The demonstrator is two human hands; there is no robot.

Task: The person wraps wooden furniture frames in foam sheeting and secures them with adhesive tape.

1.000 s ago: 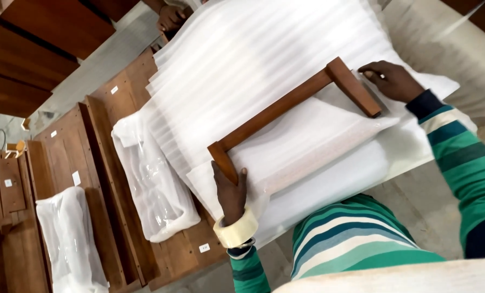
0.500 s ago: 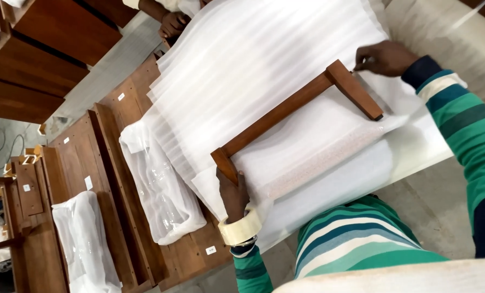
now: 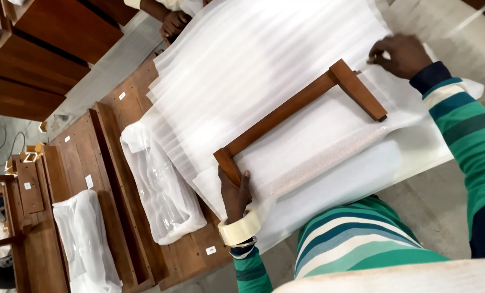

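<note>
My left hand (image 3: 234, 192) grips the wood frame (image 3: 299, 111) end, its long bar running away toward right hand (image 3: 400, 54), fingers pinching foam sheet (image 3: 264, 59).

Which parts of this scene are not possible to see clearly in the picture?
- Head view: the wooden frame is partly wrapped in white foam sheet, hiding its lower side.
- The left hand covers the frame's near corner.
- What the right hand pinches is too small to tell.
- Another person's hand is cut off by the top edge.
- The tape roll hides the left wrist.
</note>
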